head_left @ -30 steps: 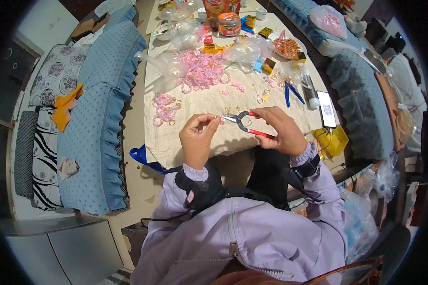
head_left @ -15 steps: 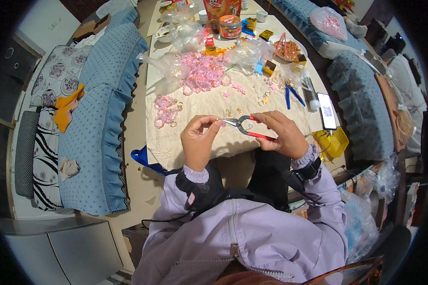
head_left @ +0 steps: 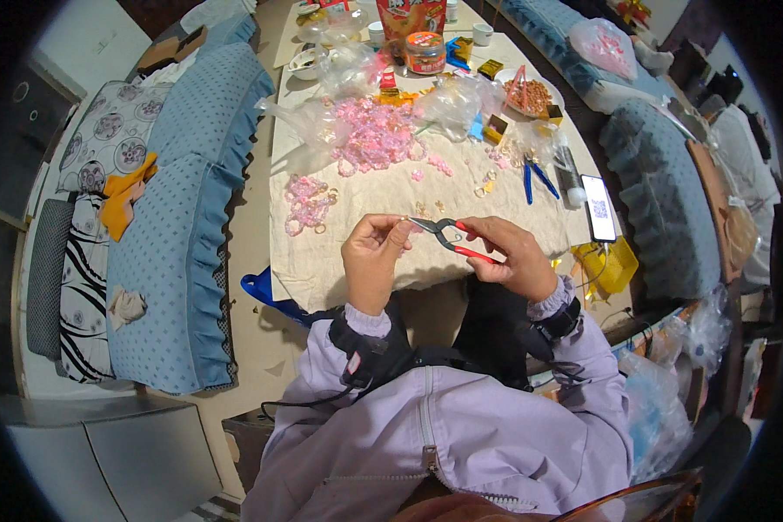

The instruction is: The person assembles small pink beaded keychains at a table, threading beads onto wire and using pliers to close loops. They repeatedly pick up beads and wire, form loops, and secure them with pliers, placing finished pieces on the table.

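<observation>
My right hand [head_left: 511,259] grips red-handled pliers [head_left: 444,229] by both handles. Their narrow jaws point left and meet the fingertips of my left hand [head_left: 372,259]. That hand is closed in a pinch around something small at the plier tips, too small to make out. Just beyond the pliers, a few tiny gold-coloured pieces [head_left: 422,210] lie on the cream cloth [head_left: 304,270]. A small group of pink beaded bracelets [head_left: 308,206] rests to the left, and a large heap of pink beads [head_left: 370,130] farther back.
Blue-handled pliers [head_left: 537,181] lie at the right beside a lit phone [head_left: 598,209]. A yellow basket [head_left: 616,267] sits by the table's right edge. Farther back stand a lidded jar [head_left: 424,54], clear plastic bags [head_left: 448,109] and a plate of nuts [head_left: 548,109]. Blue-covered sofas [head_left: 187,217] flank the table.
My left hand has shifted slightly right and a little nearer. The pliers' handles are a bit closer together, and their tips remain at my left fingertips.
</observation>
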Demonstrator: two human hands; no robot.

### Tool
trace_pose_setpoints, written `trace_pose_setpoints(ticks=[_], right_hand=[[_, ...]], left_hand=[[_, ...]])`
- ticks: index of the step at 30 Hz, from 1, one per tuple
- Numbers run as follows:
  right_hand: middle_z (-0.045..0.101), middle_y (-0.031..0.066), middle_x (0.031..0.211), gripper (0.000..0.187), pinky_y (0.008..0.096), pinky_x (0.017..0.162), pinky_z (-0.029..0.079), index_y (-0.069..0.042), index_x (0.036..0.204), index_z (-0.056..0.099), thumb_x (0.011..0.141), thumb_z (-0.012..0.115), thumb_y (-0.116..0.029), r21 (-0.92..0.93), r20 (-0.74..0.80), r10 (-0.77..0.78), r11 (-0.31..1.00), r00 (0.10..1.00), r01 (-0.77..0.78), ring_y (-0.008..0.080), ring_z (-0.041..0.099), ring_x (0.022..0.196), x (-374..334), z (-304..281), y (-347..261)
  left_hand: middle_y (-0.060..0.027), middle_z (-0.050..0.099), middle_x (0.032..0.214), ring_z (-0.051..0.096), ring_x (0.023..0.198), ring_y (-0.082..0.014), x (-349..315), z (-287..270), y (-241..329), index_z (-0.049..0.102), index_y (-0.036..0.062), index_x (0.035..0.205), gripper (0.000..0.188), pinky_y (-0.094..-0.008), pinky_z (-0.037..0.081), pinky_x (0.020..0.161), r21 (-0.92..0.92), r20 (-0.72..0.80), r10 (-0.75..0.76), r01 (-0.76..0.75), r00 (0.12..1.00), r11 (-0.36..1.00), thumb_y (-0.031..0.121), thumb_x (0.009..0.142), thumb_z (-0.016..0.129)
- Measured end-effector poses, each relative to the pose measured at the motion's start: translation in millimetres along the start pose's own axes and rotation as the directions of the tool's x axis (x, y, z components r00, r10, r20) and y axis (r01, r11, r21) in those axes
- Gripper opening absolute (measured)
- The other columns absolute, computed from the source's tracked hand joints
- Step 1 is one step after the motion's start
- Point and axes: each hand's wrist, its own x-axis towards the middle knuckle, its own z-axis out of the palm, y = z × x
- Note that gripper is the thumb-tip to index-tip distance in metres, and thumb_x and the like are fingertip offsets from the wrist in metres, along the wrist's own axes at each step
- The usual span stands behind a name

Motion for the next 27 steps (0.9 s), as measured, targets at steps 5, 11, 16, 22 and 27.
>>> trace_pose_setpoints(ticks=[5, 11, 16, 22, 27], right_hand=[[0.068, 0.0140, 0.106, 0.053, 0.0335, 0.076, 0.055, -0.004, 0.128, 0.064, 0.077, 0.074, -0.015, 0.037, -0.011, 0.048, 0.998, 0.999, -0.047, 0.0262, 0.065, 0.084, -2, 7, -1], [0.065, 0.0152, 0.110, 0.058, 0.0369, 0.084, 0.054, -0.004, 0.130, 0.061, 0.076, 0.075, -0.020, -0.083, -0.075, -0.040, 0.996, 0.996, 0.034, 0.0282, 0.065, 0.093, -1, 7, -7], [0.063, 0.0156, 0.112, 0.060, 0.0371, 0.086, 0.053, -0.006, 0.130, 0.061, 0.075, 0.075, -0.022, -0.082, -0.075, -0.013, 0.997, 0.997, 0.006, 0.0292, 0.064, 0.096, 0, 4, -15], [0.065, 0.0149, 0.113, 0.058, 0.0361, 0.082, 0.055, -0.006, 0.129, 0.062, 0.075, 0.075, -0.021, -0.064, -0.038, -0.032, 0.997, 0.999, 0.030, 0.0288, 0.064, 0.094, 4, -5, -22], [0.067, 0.0142, 0.115, 0.055, 0.0361, 0.082, 0.056, -0.005, 0.128, 0.063, 0.076, 0.075, -0.017, -0.048, -0.015, -0.044, 0.998, 0.999, 0.044, 0.0289, 0.066, 0.094, 3, -12, -24]], left_hand=[[-0.0071, 0.073, 0.092, 0.063, 0.075, -0.0082, -3, 4, -5, 0.067, -0.0025, 0.105, 0.016, -0.0209, 0.050, 0.067, -0.032, -0.061, 0.016, -0.018, 0.998, 0.999, 0.009, 0.095, 0.072], [-0.0048, 0.071, 0.091, 0.062, 0.080, -0.0074, -6, 4, -2, 0.069, -0.0033, 0.106, 0.017, -0.0208, 0.049, 0.067, 0.029, -0.098, 0.039, -0.037, 0.994, 0.999, 0.008, 0.094, 0.073], [-0.0039, 0.070, 0.091, 0.061, 0.080, -0.0077, -7, 4, -1, 0.071, -0.0030, 0.105, 0.014, -0.0209, 0.049, 0.070, 0.072, -0.085, 0.108, -0.102, 0.991, 0.992, 0.003, 0.093, 0.073], [-0.0016, 0.066, 0.089, 0.060, 0.079, -0.0076, -6, 1, 0, 0.072, -0.0025, 0.104, 0.012, -0.0208, 0.047, 0.071, 0.085, -0.054, 0.153, -0.148, 0.987, 0.985, 0.000, 0.092, 0.073], [-0.0013, 0.066, 0.088, 0.060, 0.080, -0.0076, -7, -1, 4, 0.072, -0.0025, 0.104, 0.013, -0.0209, 0.047, 0.071, 0.085, -0.033, 0.140, -0.137, 0.990, 0.987, 0.000, 0.092, 0.073]])
